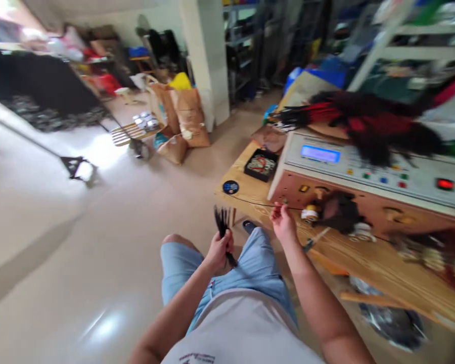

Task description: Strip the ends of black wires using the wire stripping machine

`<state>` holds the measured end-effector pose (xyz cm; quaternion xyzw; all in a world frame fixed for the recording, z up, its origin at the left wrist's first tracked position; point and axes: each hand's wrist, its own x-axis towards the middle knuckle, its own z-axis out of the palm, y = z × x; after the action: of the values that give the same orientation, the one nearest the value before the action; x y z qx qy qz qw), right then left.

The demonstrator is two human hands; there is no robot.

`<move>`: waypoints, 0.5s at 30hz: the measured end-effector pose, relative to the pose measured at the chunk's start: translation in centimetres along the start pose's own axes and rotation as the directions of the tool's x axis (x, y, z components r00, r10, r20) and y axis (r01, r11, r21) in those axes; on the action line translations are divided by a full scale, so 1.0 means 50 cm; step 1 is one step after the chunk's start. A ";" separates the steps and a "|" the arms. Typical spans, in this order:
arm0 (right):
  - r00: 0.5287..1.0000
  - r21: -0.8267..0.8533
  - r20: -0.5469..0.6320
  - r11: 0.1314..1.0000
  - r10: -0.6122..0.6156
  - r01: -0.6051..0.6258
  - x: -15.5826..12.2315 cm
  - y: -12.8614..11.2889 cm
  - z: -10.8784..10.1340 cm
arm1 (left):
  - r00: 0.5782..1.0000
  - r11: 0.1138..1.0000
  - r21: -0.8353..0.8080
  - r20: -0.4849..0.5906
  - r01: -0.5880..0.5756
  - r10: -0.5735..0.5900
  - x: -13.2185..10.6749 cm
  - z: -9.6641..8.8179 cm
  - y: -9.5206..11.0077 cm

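Note:
My left hand point(219, 248) is closed round a bunch of short black wires point(223, 225), held upright above my knee. My right hand point(282, 222) is raised at the front of a wire-cutting machine point(367, 189), its fingers pinched on a thin black wire point(250, 201) that runs out of the machine to the left. The machine has a lit blue display point(320, 153) and coloured buttons. It stands on a wooden bench point(379, 263).
A black tray of small parts point(261, 165) and a round black disc point(230, 187) lie on the bench's left end. Bundles of red and black wires point(360, 119) rest on top of the machine. Brown paper bags point(187, 121) stand on the floor by a white pillar.

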<state>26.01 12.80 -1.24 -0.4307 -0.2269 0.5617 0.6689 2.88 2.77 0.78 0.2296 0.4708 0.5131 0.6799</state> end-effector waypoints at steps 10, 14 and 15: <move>0.960 -0.450 0.240 0.893 0.146 -0.023 -0.095 0.071 0.028 | 0.999 0.999 -0.039 0.019 -0.027 0.027 -0.012 -0.013 0.003; 0.790 -0.676 0.503 0.730 0.351 0.106 -0.170 0.086 0.055 | 0.995 0.994 0.019 -0.009 -0.104 0.104 -0.001 -0.024 -0.004; 0.749 -0.679 0.538 0.725 0.387 0.113 -0.185 0.087 0.063 | 0.993 0.993 0.039 -0.009 -0.115 0.115 0.002 -0.027 -0.007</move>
<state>18.66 5.04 -1.53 -0.4376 -0.5957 0.6041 0.2977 1.87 2.51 -0.12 0.2666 0.4704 0.5436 0.6420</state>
